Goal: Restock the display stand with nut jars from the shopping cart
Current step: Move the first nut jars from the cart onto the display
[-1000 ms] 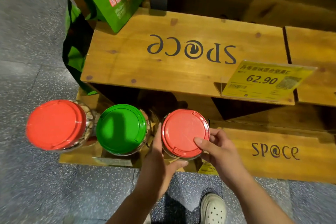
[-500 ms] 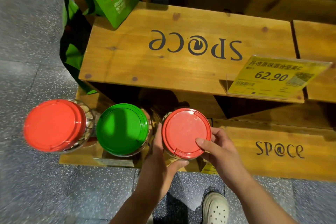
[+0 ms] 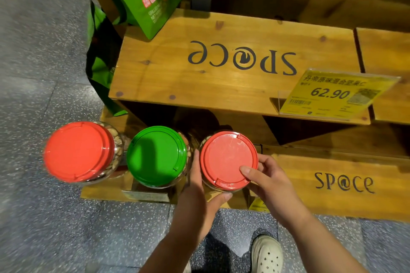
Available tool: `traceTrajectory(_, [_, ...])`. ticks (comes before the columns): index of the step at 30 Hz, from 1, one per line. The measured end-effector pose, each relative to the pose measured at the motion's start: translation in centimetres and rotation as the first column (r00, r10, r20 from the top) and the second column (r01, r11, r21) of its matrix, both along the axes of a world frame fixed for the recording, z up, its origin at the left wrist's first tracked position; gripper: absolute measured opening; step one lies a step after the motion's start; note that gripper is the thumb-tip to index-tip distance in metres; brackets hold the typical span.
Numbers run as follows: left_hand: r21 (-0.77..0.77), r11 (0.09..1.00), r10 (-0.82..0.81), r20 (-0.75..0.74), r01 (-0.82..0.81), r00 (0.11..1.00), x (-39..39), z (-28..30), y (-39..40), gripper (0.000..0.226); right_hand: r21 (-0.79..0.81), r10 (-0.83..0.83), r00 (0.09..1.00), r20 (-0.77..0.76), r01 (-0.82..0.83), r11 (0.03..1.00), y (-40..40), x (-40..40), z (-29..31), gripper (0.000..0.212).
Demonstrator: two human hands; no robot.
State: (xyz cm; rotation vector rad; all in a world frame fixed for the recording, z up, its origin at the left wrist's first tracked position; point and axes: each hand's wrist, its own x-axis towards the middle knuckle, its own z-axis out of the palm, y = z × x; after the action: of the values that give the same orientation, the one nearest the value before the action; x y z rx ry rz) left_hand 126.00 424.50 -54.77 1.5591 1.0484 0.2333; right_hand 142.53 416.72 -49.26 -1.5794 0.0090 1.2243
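Hands clasp the rightmost red-lidded nut jar [image 3: 228, 159] on the wooden display stand's [image 3: 332, 197] lowest step: left hand [image 3: 197, 197] curls round its near-left side, right hand [image 3: 269, 180] grips its right side, one finger on the lid. Beside it stand a green-lidded jar [image 3: 156, 155] and another red-lidded jar [image 3: 77, 150].

Left hand [image 3: 197, 193] curled with thumb hooked forward, right hand [image 3: 269, 180] cupped, index finger extended, both forearms reaching forward
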Motion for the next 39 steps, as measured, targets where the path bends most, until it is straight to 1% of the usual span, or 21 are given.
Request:
traceTrajectory(2, [-0.029,0.999,0.031,-0.007,-0.031,1.0,-0.1,0.4,-0.3,0.134,-0.029,-0.003,0.999,0.034,0.004,1.0,0.0,-0.3,0.4,0.075])
traceTrajectory(5, [-0.058,0.996,0.06,-0.033,-0.062,0.998,-0.3,2.1,-1.2,0.128,-0.084,-0.033,0.993,0.112,0.043,0.996,-0.5,-1.0,1.9,0.095])
traceTrajectory(8, [-0.053,0.996,0.073,-0.036,-0.075,0.997,-1.0,3.7,-2.8,0.132,-0.116,-0.048,0.982,0.181,0.07,0.991,-1.4,-1.8,4.2,0.101])
traceTrajectory(12, [-0.071,0.992,0.098,-0.063,-0.103,0.993,-2.1,8.4,-5.2,0.119,-0.16,-0.017,0.969,0.247,0.058,0.985,-3.0,-3.3,8.3,0.084])
traceTrajectory(15, [-0.069,0.996,0.041,-0.103,-0.048,0.994,-2.6,13.0,-6.6,0.102,-0.19,0.024,0.959,0.283,0.031,0.981,-4.4,-4.1,11.7,0.075])
traceTrajectory(16, [-0.059,0.997,0.041,-0.126,-0.049,0.991,-2.5,14.7,-7.0,0.1,-0.196,0.032,0.957,0.289,0.026,0.98,-4.9,-4.3,13.0,0.071])
traceTrajectory(18, [-0.003,0.998,0.056,-0.187,-0.058,0.981,-2.3,17.6,-7.7,0.105,-0.2,0.053,0.952,0.301,0.009,0.98,-5.8,-4.8,15.5,0.058])
traceTrajectory(20, [0.041,0.998,-0.026,-0.241,0.037,0.97,-1.8,21.9,-8.4,0.105,-0.194,0.051,0.941,0.335,0.016,0.981,-7.0,-5.1,18.3,0.049])
traceTrajectory(22, [0.055,0.99,-0.114,-0.259,0.133,0.959,-1.1,25.7,-8.8,0.103,-0.181,0.039,0.933,0.359,0.029,0.983,-8.3,-5.3,21.1,0.047])
traceTrajectory(24, [0.073,0.975,-0.185,-0.246,0.208,0.952,-0.7,28.6,-9.2,0.104,-0.172,0.038,0.923,0.384,0.031,0.985,-9.6,-5.3,23.8,0.048])
traceTrajectory(26, [0.111,0.953,-0.25,-0.244,0.283,0.937,0.0,31.6,-9.7,0.104,-0.167,0.033,0.913,0.407,0.039,0.985,-11.4,-5.3,26.7,0.045])
traceTrajectory(29, [0.171,0.905,-0.333,-0.284,0.39,0.899,0.9,35.5,-11.0,0.098,-0.166,0.018,0.895,0.447,0.063,0.984,-14.5,-5.1,30.2,0.043])
traceTrajectory(34, [0.246,0.84,-0.401,-0.321,0.484,0.858,2.6,41.1,-14.5,0.091,-0.15,-0.05,0.874,0.484,0.139,0.979,-20.1,-4.1,36.0,0.042])
traceTrajectory(39, [0.342,0.768,-0.422,-0.365,0.541,0.83,5.1,47.0,-20.4,0.081,-0.161,-0.021,0.818,0.574,0.138,0.977,-27.0,-1.8,41.7,0.045])
